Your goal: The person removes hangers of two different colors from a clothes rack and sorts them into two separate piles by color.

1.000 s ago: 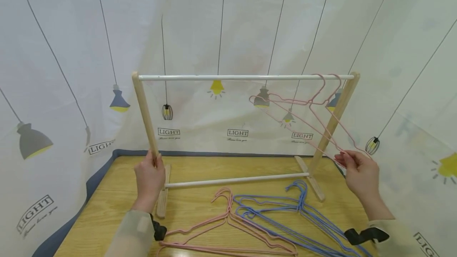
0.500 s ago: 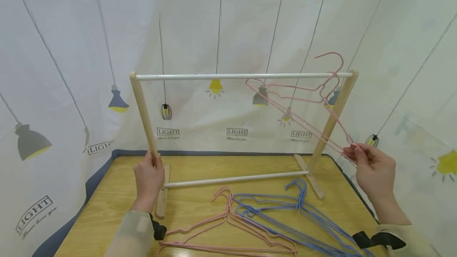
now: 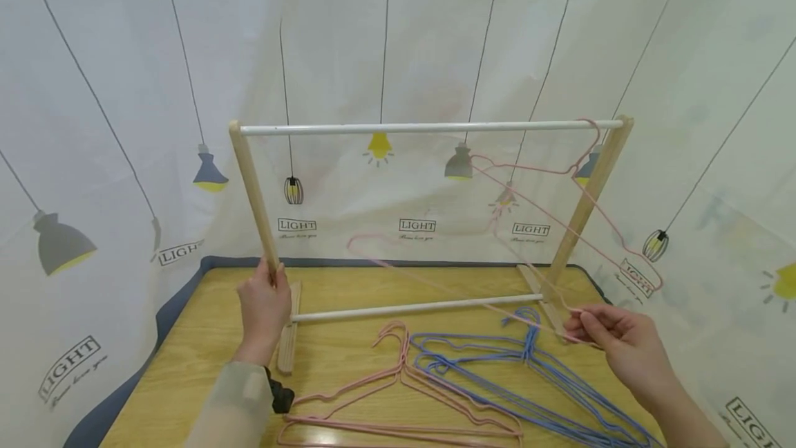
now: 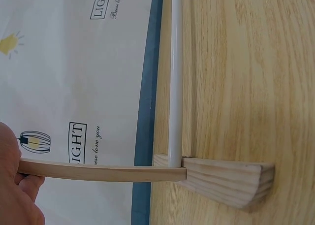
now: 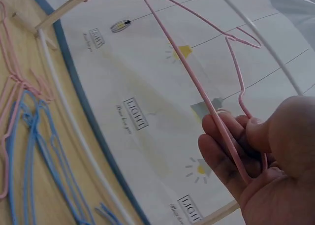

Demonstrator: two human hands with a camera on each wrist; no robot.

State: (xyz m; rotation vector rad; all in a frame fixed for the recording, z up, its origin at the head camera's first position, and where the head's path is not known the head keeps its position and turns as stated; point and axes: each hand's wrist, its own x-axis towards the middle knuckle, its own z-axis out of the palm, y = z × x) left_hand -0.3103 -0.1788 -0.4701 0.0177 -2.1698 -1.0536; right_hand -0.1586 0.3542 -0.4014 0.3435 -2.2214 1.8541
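A wooden rack with a white top rail [image 3: 404,128] stands on the table. My left hand [image 3: 264,310] grips its left post [image 4: 98,172] low down, above the foot [image 4: 221,178]. In front of the right side, my right hand [image 3: 622,344] holds a pink clothes hanger [image 5: 197,86] by one lower corner, thumb and fingers around the wire. That hanger is blurred in the head view, and its hook is off the rail. Another pink hanger [image 3: 541,171] hangs by its hook at the rail's right end, near the right post [image 3: 587,206].
Several pink hangers [image 3: 404,358] lie on the wooden table [image 3: 186,365] before the rack. Beside them, on the right, lie several blue hangers [image 3: 528,346], partly overlapping. A white lower bar [image 3: 410,308] joins the rack's feet. Behind hangs a lamp-printed curtain [image 3: 348,33].
Two pink hangers hung at the rail's right end. My right hand has raised one off the rail, then brought it down in front of the rack. My left hand keeps its grip on the post.
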